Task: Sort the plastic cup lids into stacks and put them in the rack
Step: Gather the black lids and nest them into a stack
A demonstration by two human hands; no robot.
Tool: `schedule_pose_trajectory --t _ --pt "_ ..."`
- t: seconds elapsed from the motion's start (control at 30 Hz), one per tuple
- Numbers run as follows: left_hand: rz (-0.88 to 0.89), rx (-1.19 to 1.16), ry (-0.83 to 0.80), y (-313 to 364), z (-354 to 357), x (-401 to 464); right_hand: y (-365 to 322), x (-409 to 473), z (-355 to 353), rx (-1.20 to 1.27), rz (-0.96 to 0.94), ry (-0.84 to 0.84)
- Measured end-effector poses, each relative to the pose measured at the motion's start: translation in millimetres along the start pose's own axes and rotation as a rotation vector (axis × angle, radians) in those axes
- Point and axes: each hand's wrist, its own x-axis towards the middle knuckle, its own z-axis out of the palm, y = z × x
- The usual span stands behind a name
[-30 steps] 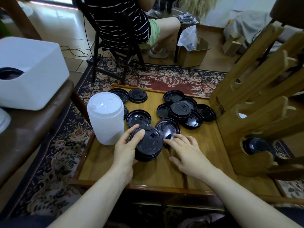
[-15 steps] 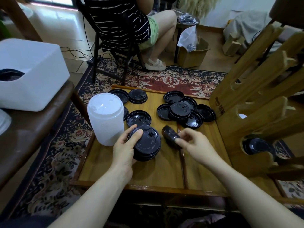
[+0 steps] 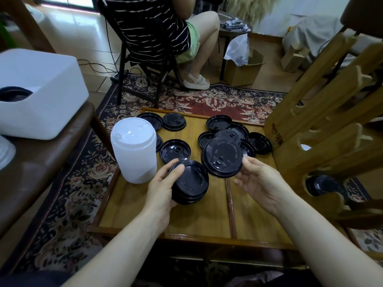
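Two hands at work | left hand [image 3: 163,189] grips black lid stack [image 3: 191,183] at table [image 3: 207,216] centre | right hand [image 3: 259,181] pinches single black lid [image 3: 222,157], tilted, just above stack at 1 o'clock | loose lids [image 3: 219,123] at 12 | white lid stack [image 3: 133,150] at 10 | wooden rack [image 3: 323,121] at 3

Black lids [image 3: 175,152], white lid stack [image 3: 134,150], red floral rug [image 3: 207,101], striped shirt [image 3: 153,27].

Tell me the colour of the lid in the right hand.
Black; the head view shows the lid in the right hand.
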Motion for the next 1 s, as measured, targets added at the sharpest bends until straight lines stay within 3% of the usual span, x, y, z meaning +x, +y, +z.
schedule_pose_trajectory --t 0.23,0.63,1.0 --pt "0.011 0.019 -0.065 -1 1 -3 8 -7 8 -0.051 0.131 -0.128" --pt "-0.008 -0.005 -0.133 -1 -1 -5 11 -13 12 -0.272 -0.02 -0.092" --pt "-0.048 0.008 -0.205 1 5 -10 16 -12 11 -0.362 0.009 -0.072"
